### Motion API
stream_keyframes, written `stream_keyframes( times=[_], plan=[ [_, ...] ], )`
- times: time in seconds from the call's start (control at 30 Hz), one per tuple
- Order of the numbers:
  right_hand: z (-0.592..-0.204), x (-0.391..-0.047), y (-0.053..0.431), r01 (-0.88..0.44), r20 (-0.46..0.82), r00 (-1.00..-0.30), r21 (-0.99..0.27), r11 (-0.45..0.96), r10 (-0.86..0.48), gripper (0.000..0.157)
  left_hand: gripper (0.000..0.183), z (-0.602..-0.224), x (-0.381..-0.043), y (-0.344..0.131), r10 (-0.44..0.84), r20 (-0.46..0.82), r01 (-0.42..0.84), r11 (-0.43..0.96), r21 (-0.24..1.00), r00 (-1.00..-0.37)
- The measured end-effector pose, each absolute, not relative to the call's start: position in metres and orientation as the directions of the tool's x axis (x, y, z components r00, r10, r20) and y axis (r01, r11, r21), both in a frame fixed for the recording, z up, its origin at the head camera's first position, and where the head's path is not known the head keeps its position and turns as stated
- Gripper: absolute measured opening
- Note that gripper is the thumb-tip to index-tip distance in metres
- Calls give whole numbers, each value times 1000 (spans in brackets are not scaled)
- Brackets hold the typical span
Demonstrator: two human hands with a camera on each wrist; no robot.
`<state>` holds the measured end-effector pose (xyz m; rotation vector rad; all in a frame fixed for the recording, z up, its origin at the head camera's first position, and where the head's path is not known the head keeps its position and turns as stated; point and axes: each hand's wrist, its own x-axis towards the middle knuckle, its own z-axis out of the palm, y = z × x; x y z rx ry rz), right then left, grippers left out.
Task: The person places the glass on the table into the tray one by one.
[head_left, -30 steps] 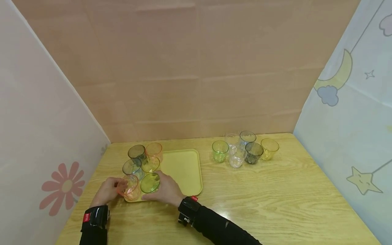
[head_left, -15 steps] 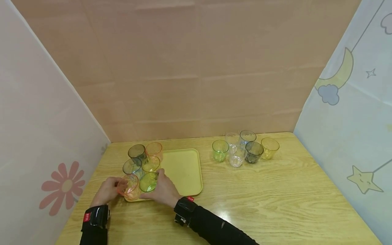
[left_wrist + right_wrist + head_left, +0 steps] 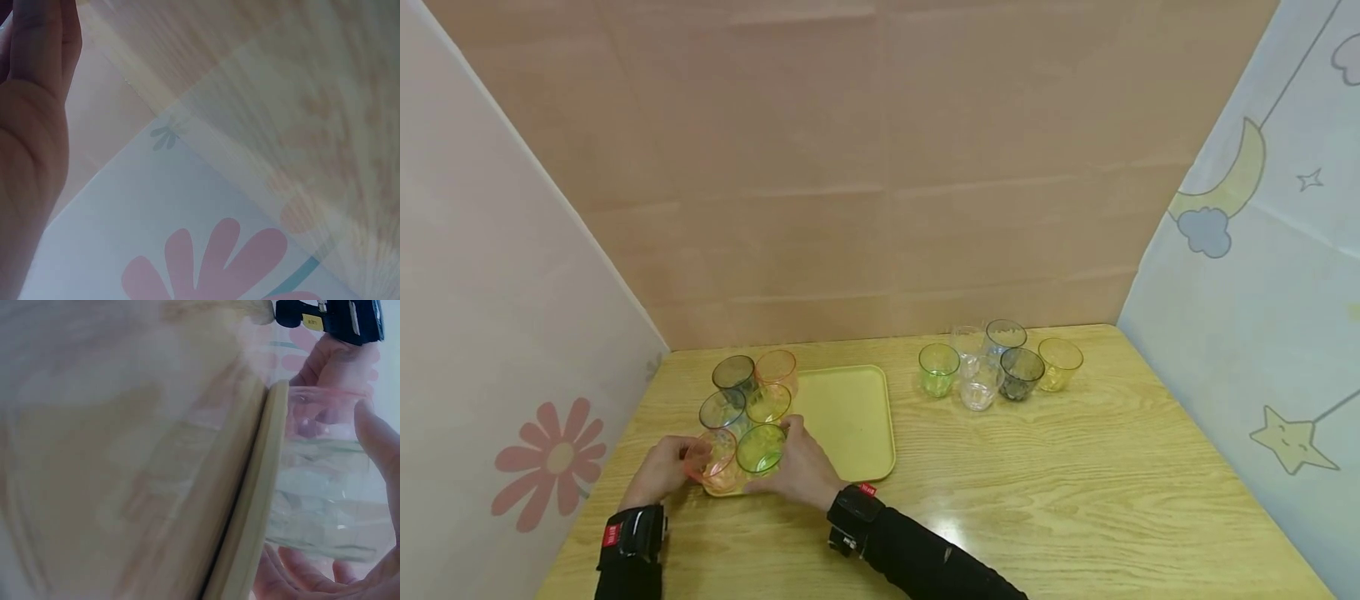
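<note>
Table (image 3: 1037, 492) bears tray (image 3: 850, 425); at tray's eight o'clock, your right hand (image 3: 802, 468) grips the green cup (image 3: 760, 452), left hand (image 3: 658, 468) the orange cup (image 3: 721, 457). Likely you align them; next needs gentle release.

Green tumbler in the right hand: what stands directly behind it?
Behind the green tumbler, held by the right hand, stands a yellow tumbler, then an orange tumbler. Nearer tumblers mostly hide their bases, so contact with the yellow tray cannot be made out.

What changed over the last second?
The right hand moved the green cup it holds slightly left, closer to the pink cup. Nothing newly gripped or released. Left hand, tray and the other cups stayed put.
</note>
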<state>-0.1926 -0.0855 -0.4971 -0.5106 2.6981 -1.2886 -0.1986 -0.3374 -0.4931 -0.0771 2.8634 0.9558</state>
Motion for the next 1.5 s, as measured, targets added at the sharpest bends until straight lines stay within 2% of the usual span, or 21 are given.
stream_keyframes(
  times=[0.23,0.5,0.9,1.13,1.4,1.5],
  plan=[
    [-494,-196,-63,-293,47,-913,-768,570,-406,100,23,-493,-199,-337,2,-110,-65,801,595,-994],
    [-485,-202,-32,-283,11,-894,-788,547,-447,87,24,-495,-199,-338,-7,-133,-84,803,590,-991],
    [-481,-212,10,-266,37,-895,-844,465,-445,80,24,-493,-197,-336,-16,-116,-83,799,596,-993],
    [-475,-220,46,-336,169,-890,-871,358,-423,63,24,-493,-197,-336,-24,-129,-97,796,598,-991],
    [-460,-225,90,-319,243,-931,-904,284,-272,48,24,-492,-196,-336,-21,-129,-94,801,591,-991],
    [-468,-232,108,-373,309,-918,-886,275,-248,46,24,-492,-196,-336,-18,-124,-88,803,589,-992]
  ],
)
